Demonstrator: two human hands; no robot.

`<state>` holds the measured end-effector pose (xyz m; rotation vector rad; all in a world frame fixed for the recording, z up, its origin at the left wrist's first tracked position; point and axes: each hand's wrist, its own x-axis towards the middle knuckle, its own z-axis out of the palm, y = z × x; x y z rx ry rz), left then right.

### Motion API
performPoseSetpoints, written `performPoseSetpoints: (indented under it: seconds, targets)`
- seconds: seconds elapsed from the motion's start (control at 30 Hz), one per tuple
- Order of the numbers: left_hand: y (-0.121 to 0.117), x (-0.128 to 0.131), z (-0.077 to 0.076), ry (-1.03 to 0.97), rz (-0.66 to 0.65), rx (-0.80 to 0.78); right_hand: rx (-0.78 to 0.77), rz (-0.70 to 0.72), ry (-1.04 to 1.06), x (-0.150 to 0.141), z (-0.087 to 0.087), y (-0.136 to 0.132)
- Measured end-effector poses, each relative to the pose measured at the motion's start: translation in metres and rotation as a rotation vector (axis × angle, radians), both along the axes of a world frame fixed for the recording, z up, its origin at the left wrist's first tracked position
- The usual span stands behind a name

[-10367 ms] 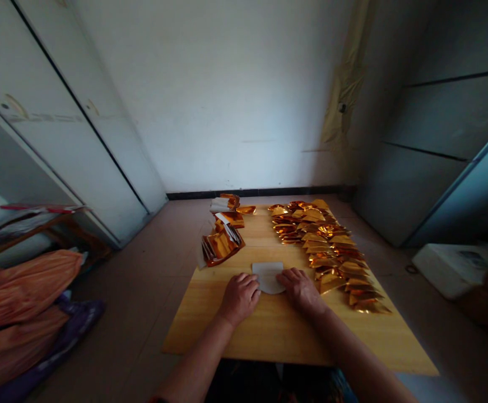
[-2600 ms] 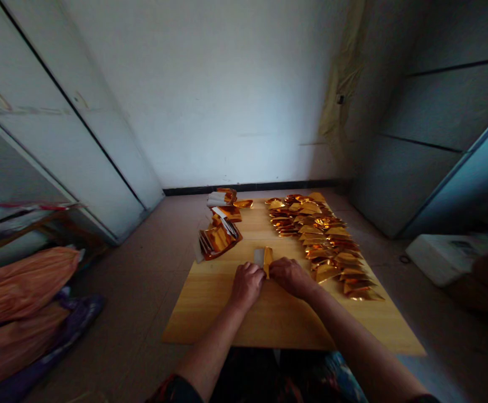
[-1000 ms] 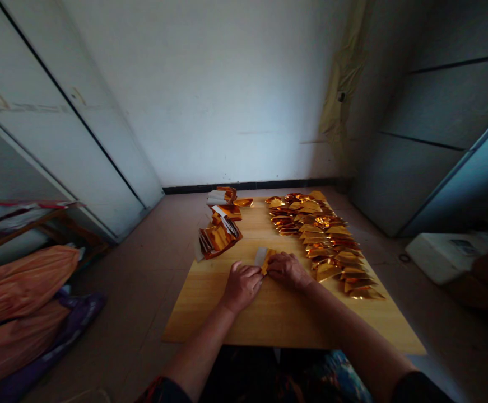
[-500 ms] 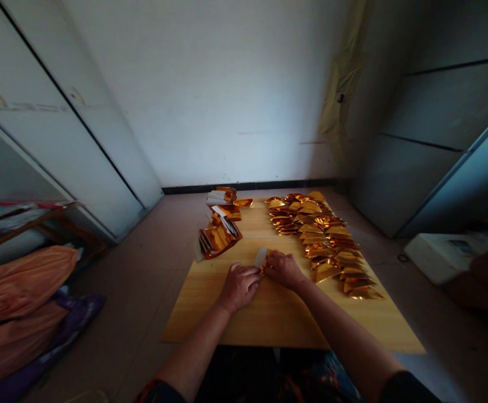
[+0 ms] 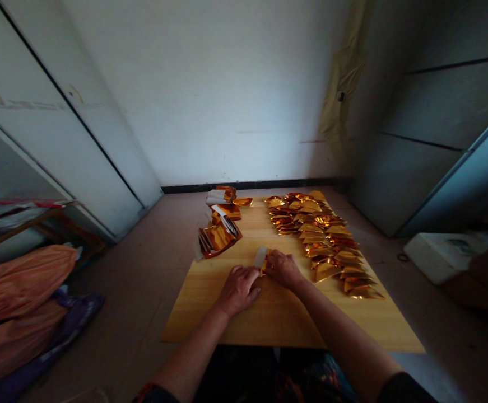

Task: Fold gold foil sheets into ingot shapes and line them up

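Note:
A small folded gold foil piece (image 5: 264,266) lies at the middle of the pine-coloured table (image 5: 294,319), with a white card (image 5: 261,257) sticking out from its far end. My right hand (image 5: 283,270) grips the foil from the right. My left hand (image 5: 239,290) comes in from the lower left, its fingertips against the foil's near end. Much of the foil is hidden by my fingers. Rows of folded gold foil triangles (image 5: 321,240) lie to the right of my hands. Further left, a heap of gold foil packets with white slips (image 5: 218,238) sits beyond my left hand.
Orange bags (image 5: 17,291) and a purple bag (image 5: 71,319) lie on the floor left of the table, below a low wooden rack (image 5: 29,218). White cabinet doors (image 5: 71,129) stand behind them. A white box (image 5: 449,257) sits on the floor at right.
The gold foil has been folded smaller around the white card, and my hands have moved closer together on it. The piles on the table look unchanged.

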<state>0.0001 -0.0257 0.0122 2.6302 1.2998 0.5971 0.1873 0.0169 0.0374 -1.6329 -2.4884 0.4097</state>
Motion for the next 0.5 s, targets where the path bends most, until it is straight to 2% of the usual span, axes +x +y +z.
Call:
performPoseSetpoints:
  seconds: [0.2,0.5]
  targets:
    - [0.0,-0.0017,-0.001,0.047,-0.036,0.055,-0.031,-0.003,-0.028,-0.0019,0.0043,0.0015]
    - [-0.0014,0.0006,-0.0035,0.057,-0.015,0.082,-0.011,-0.044,-0.05,-0.0058,0.0055,-0.0008]
